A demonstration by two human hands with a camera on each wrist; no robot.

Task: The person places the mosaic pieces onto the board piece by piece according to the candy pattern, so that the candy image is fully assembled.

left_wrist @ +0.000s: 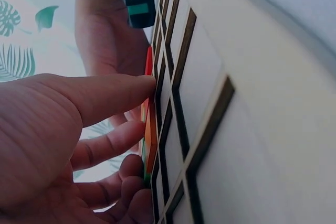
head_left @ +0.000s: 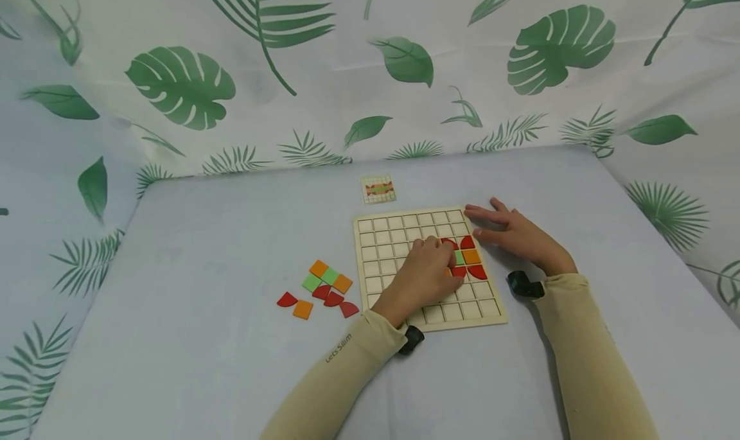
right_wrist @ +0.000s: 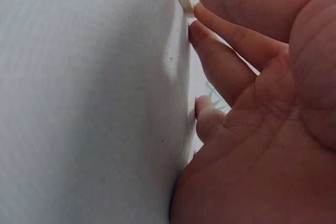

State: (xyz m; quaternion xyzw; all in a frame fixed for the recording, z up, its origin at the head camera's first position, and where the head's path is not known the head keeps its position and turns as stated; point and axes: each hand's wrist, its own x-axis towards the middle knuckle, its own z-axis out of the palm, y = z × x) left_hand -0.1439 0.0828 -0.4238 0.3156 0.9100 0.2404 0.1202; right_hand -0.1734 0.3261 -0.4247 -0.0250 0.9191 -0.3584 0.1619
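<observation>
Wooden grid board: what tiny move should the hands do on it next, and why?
Probably the left hand should gently press the flat orange piece down onto the pale wooden grid board: in the left wrist view, that hand is right at the piece, which seems raised above the board.

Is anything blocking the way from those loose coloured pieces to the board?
Nothing visible stands between the loose pieces and the left edge of the board. Over the board itself, though, the left hand covers several middle squares, and its sleeve hides the near left corner.
</observation>
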